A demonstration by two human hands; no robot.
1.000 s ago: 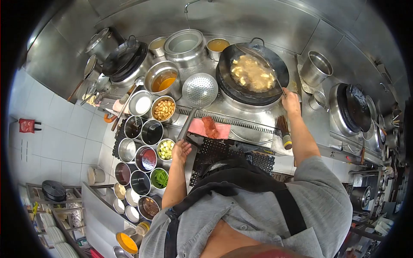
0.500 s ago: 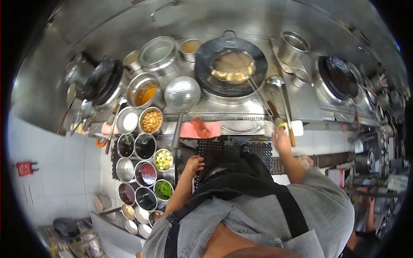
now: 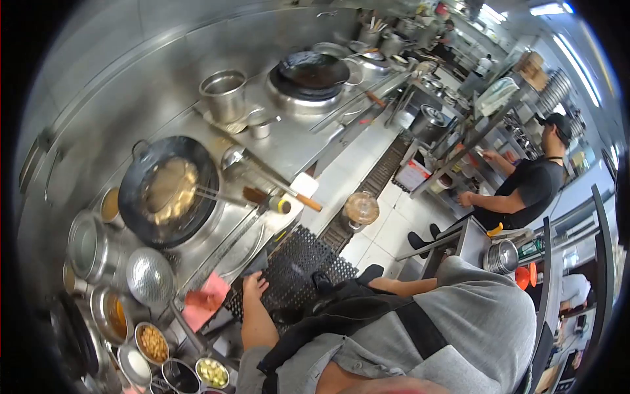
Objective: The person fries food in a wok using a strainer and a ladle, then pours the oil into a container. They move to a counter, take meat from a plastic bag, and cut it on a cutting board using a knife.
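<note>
My left hand (image 3: 254, 285) is held over the black perforated rubber mat, near the stove's front edge, its fingers a little apart and nothing in them. Close to it, a pink cloth (image 3: 205, 303) lies on the edge. My right hand (image 3: 380, 284) is by my waist against the dark apron; its fingers are hidden. On the burner sits a black wok (image 3: 141, 220) with pale yellow pieces in liquid. A wire skimmer (image 3: 220, 195) rests in it, handle pointing right. Beside that handle lie a brush (image 3: 279, 205) with a yellow-ringed end and a long wooden-handled ladle (image 3: 305, 202).
A perforated metal strainer (image 3: 149, 276), a pot of orange liquid (image 3: 108, 315) and several ingredient pots stand at lower left. A second wok (image 3: 312, 71) is farther along the range. A lidded pot (image 3: 361, 209) stands low beyond the mat. A co-worker (image 3: 535, 177) stands at shelving on the right.
The view has swung to the right, bringing the aisle and co-worker in. My right hand has left the utensil handles and come back to my waist. The fingers of my left hand have loosened.
</note>
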